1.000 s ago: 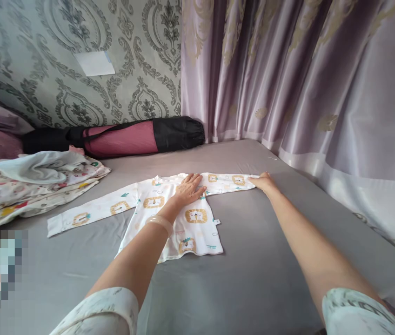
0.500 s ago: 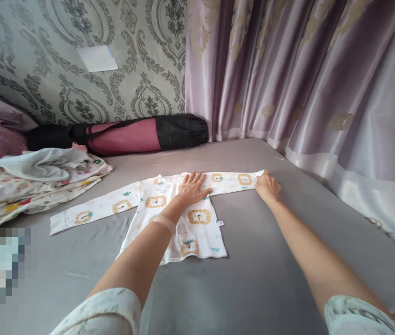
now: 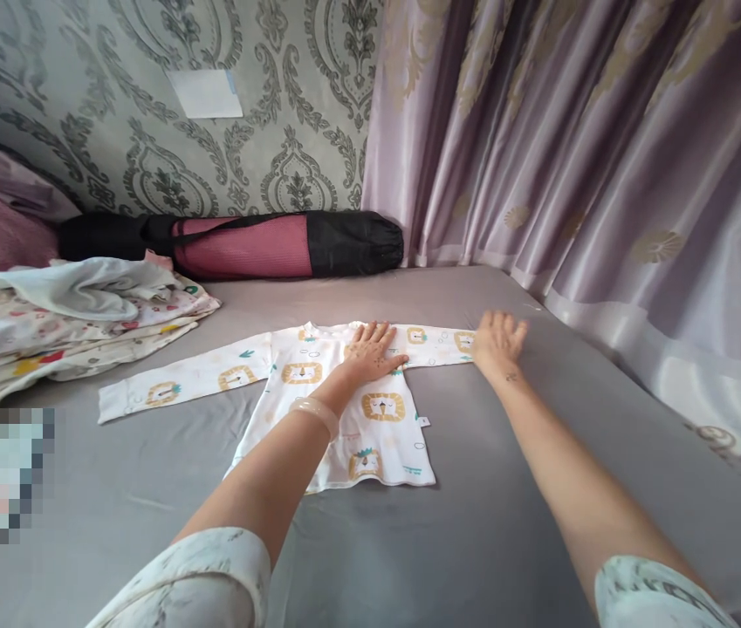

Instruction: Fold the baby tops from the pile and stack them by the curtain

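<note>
A small white long-sleeved shirt [image 3: 382,436] printed with orange lion faces lies spread on the grey bed sheet [image 3: 494,541], both sleeves stretched out sideways. My left hand [image 3: 373,351], below a pale bangle [image 3: 315,415], rests flat on the upper chest near the right-hand shoulder, fingers spread. At the end of the right-hand sleeve, my right hand [image 3: 499,342] lies with its fingers extended and apart over the cuff, hiding it. The other sleeve [image 3: 177,388] reaches left across the sheet. A small white tag [image 3: 424,422] sticks out from the shirt's side seam.
Several printed clothes [image 3: 82,318] are heaped at the left. A pink and black rolled bag [image 3: 245,246] lies along the patterned wall [image 3: 284,166]. Purple curtains [image 3: 488,157] hang along the right side of the bed. A pixelated patch covers the lower left.
My right hand has let go of the sleeve cuff; its fingers have gone from closed to spread flat. My left hand stays flat on the shirt. The view has shifted slightly.
</note>
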{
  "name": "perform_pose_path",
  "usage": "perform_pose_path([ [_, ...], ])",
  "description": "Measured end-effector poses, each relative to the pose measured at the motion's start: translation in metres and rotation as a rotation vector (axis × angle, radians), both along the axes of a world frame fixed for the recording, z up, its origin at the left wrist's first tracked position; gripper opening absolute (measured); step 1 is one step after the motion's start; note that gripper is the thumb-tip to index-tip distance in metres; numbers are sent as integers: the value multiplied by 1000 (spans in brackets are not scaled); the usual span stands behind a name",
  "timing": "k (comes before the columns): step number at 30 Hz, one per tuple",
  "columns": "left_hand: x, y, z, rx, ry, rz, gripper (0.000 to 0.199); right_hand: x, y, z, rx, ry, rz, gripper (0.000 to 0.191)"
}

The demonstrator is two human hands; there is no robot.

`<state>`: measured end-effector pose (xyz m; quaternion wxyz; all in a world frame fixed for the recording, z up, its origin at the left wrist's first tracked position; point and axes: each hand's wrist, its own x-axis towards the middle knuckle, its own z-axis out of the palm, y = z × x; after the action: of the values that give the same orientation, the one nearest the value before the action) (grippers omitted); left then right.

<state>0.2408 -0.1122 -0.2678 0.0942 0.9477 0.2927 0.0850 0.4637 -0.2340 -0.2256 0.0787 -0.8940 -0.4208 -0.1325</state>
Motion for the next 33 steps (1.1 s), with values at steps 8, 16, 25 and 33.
perform_pose_path([
  [8, 2, 0, 1, -11, 60, 16, 67, -102, 46, -22, -207, 385, 607, 67],
  [16, 0, -1, 4, -20, 29, 9, 71, -66, 40, -29, -293, 349, 477, 67],
  [25, -1, -2, -1, 18, 4, 2, 78, 26, 0, -29, -313, 263, 218, 60],
  [33, 1, 4, 7, -105, 23, 4, 71, 51, -15, -26, -299, 266, 134, 58],
])
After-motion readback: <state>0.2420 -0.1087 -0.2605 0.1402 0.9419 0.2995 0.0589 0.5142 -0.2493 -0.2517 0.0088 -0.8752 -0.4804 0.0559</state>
